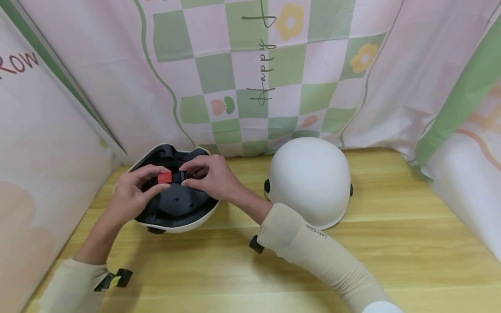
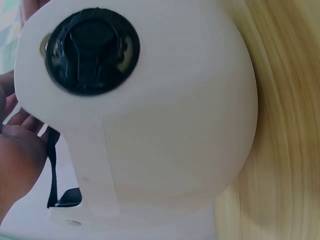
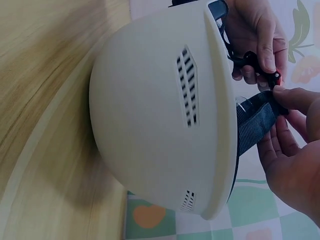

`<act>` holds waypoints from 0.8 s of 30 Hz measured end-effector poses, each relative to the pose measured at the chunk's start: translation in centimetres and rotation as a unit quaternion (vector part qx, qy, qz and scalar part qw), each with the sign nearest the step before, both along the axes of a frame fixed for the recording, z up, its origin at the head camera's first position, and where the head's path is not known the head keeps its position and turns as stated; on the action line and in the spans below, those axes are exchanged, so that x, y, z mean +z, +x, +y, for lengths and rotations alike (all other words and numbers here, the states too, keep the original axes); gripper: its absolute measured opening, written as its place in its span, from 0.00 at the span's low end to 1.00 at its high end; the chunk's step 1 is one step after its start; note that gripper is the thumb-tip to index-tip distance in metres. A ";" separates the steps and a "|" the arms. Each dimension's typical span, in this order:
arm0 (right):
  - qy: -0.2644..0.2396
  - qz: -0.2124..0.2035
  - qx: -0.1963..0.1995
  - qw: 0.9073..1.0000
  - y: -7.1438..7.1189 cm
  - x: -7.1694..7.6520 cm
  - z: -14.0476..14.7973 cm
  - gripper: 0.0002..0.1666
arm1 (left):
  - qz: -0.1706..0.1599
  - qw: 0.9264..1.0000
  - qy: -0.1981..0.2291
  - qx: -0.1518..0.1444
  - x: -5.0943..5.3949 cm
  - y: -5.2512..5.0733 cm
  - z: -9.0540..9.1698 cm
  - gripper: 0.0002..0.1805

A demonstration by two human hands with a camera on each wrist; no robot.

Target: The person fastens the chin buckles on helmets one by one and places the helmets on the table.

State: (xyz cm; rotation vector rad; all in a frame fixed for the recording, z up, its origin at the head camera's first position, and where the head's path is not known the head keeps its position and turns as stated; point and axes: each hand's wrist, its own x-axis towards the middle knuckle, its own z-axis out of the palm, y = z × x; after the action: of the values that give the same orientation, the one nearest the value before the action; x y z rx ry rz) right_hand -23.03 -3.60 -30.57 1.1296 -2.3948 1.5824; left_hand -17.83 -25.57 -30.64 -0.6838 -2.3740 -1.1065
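Observation:
A white helmet (image 1: 195, 224) lies upside down at the left, its black padding (image 1: 176, 202) facing up. Over its opening, my left hand (image 1: 131, 193) pinches the red part of the chin strap buckle (image 1: 165, 177) between thumb and fingers. Facing it, my right hand (image 1: 213, 177) pinches the black end of the buckle (image 1: 181, 176). The two ends sit close together, and I cannot tell whether they are joined. Black webbing strap (image 3: 257, 122) runs from the helmet to my right fingers in the right wrist view. The shell (image 2: 180, 135) hides most of the left hand in the left wrist view.
A second white helmet (image 1: 311, 182) stands dome up to the right, with black knobs on its sides. Both helmets are on a wood-grain table (image 1: 219, 269). A checked, flowered curtain (image 1: 250, 69) hangs close behind them, and more cloth hangs at both sides.

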 end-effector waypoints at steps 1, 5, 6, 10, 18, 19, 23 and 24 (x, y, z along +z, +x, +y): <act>-0.001 0.000 0.000 1.000 0.0 0.0 0.0 0.15 | 0.001 1.000 0.001 0.001 0.0 0.0 0.1 0.13; -0.011 -0.003 0.007 1.000 -0.1 -0.2 0.1 0.16 | -0.003 1.000 0.011 0.000 -0.3 -0.1 0.2 0.14; -0.015 -0.004 0.009 1.000 -0.1 -0.2 0.0 0.16 | -0.005 1.000 0.015 -0.001 -0.4 -0.2 0.2 0.14; -0.033 -0.008 0.018 0.999 -0.2 -0.6 0.0 0.15 | -0.009 1.000 0.026 -0.003 -0.5 -0.2 0.2 0.13; -0.042 -0.012 0.024 0.999 -0.3 -0.9 -0.1 0.15 | -0.021 0.999 0.028 -0.002 -0.7 -0.2 0.2 0.13; -0.042 -0.012 0.024 0.999 -0.3 -0.9 -0.1 0.15 | -0.020 0.999 0.030 -0.003 -0.7 -0.2 0.2 0.13; -0.044 -0.015 0.021 0.999 -0.3 -1.0 -0.2 0.15 | -0.018 0.999 0.034 -0.010 -0.7 -0.3 0.2 0.13; -0.044 -0.016 0.021 0.999 -0.3 -1.0 -0.2 0.15 | -0.018 0.999 0.036 -0.011 -0.7 -0.3 0.2 0.13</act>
State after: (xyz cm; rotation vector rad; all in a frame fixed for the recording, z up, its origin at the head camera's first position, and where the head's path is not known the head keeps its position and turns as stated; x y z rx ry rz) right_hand -23.30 -3.78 -31.53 1.1548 -2.3091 1.7133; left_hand -18.12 -25.35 -31.30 -0.6728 -2.3490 -1.2162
